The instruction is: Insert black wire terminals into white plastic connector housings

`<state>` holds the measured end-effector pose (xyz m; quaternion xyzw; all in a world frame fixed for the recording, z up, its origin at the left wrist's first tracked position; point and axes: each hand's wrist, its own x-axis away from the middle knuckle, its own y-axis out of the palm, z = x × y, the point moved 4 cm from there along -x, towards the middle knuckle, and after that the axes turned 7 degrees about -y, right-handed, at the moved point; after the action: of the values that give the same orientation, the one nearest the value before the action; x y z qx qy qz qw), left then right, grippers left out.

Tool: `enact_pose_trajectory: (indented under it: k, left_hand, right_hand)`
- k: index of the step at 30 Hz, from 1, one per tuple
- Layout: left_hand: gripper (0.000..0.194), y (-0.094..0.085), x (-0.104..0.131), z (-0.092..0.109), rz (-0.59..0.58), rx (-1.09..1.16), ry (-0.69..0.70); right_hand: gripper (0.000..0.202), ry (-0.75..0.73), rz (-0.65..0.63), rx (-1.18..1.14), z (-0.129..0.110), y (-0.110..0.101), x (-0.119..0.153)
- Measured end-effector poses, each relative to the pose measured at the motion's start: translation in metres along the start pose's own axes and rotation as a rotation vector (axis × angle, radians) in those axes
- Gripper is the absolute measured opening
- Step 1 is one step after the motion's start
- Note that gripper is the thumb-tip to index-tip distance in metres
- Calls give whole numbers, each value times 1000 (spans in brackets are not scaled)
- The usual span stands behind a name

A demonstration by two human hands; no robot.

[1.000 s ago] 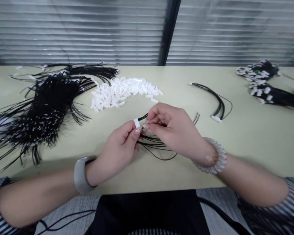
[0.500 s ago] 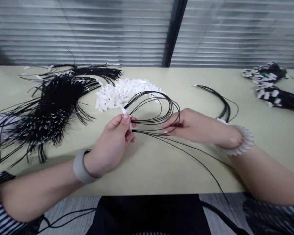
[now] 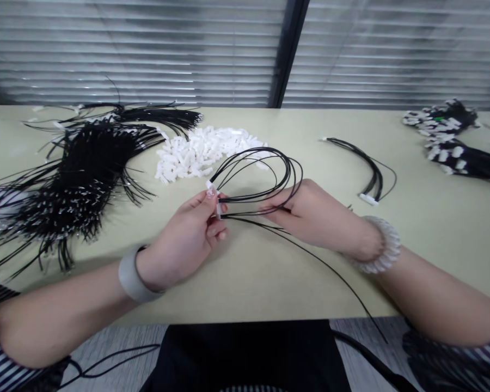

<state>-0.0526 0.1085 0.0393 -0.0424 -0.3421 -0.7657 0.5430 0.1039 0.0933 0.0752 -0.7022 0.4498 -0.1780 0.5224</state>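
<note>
My left hand (image 3: pixel 190 237) is closed in a pinch on white plastic connectors (image 3: pixel 219 210), partly covered by the thumb and fingertips. Thin black wires (image 3: pixel 288 163) run out of the upper connector and curve back in a loop to the lower one. On the loop's right side my right hand (image 3: pixel 310 212) has its fingers pinched together among the wires, apparently around one; the fingertips are partly hidden behind the strands. A long loose wire (image 3: pixel 330 268) trails from the lower connector, under the right hand and past the table's front edge.
A heap of white connectors (image 3: pixel 188 158) lies behind my hands. To its left is a large pile of black wires (image 3: pixel 98 152) with metal tips. A wired harness (image 3: pixel 369 163) rests at right, and bundled harnesses (image 3: pixel 457 155) lie at far right. Window blinds stand behind the table (image 3: pixel 245 294).
My right hand has shifted left toward the connectors, uncovering the white connector of the harness behind it. One trailing wire has been drawn in toward the right hand. The left hand keeps its pinch.
</note>
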Motion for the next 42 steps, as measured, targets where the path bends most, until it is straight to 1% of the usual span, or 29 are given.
enact_pose_trajectory:
  k: [2, 4, 5, 6, 7, 8, 9, 11, 12, 13, 14, 15, 16, 17, 18, 20, 21, 22, 23, 24, 28, 31, 42]
  left_hand:
    - [15, 0, 0, 0, -14, 24, -19]
    - [14, -1, -1, -1, -19, 45, -29]
    - [14, -1, -1, -1, -17, 50, -29]
    - [14, -1, -1, -1, -11, 50, -29]
    - [14, -2, -1, -1, 0, 47, -25]
    - [13, -2, -1, -1, 13, 40, -18]
    - [13, -3, -1, -1, 24, 30, -11]
    - [13, -2, 0, -1, 32, 2, -3]
    - [13, -1, 0, -1, 29, -16, 2]
    - [14, -1, 0, -2, 28, -38, 8]
    - [14, 0, 0, -2, 31, -64, 18]
    - [15, 0, 0, -2, 39, -91, 34]
    - [15, 0, 0, -3, 49, -124, 55]
    - [17, 0, 0, -3, 57, -163, 78]
    - [19, -1, -1, -4, 63, -209, 104]
    - [23, -1, -1, -6, 66, -321, 162]
    - [24, -2, 0, -6, 62, -383, 190]
    - [25, -2, 0, -7, 52, -442, 213]
    - [25, -2, 1, -8, 41, -492, 227]
    - [25, -2, 2, -9, 25, -531, 232]
    - [27, -2, 4, -11, -30, -571, 208]
    - [26, -2, 4, -12, -51, -569, 197]
    - [26, 0, 5, -10, -59, -621, 217]
  right_hand:
    - [24, 0, 1, 353, -1, -4, 2]
    - [25, 88, 17, 610, 4, -9, 4]
    - [25, 149, 55, 659, 8, -13, 5]
    - [25, 208, 131, 641, 13, -19, 6]
    - [24, 255, 247, 551, 18, -26, 7]
    - [23, 276, 392, 386, 22, -34, 9]
    - [22, 265, 548, 159, 26, -42, 10]
    - [22, 160, 856, -358, 31, -57, 14]
    - [20, 94, 984, -580, 30, -64, 17]
    - [18, 43, 1073, -748, 26, -69, 19]
    - [17, 9, 1133, -845, 20, -72, 21]
    - [15, 2, 1145, -874, 12, -74, 23]
    - [13, 20, 1113, -853, 2, -73, 24]
    - [15, 13, 1063, -774, -9, -72, 25]
    - [22, 15, 965, -671, -19, -69, 24]
    - [25, 2, 676, -444, -33, -56, 19]
    - [19, -9, 533, -336, -37, -47, 16]
    - [12, -19, 418, -238, -38, -39, 13]
    - [9, -23, 340, -152, -36, -33, 11]
    - [10, -27, 296, -81, -33, -28, 9]
    - [12, -3, 231, 72, -21, -18, 4]
    - [15, -32, 202, 120, -21, -16, 4]
    - [13, -84, 206, 66, -25, -16, 3]
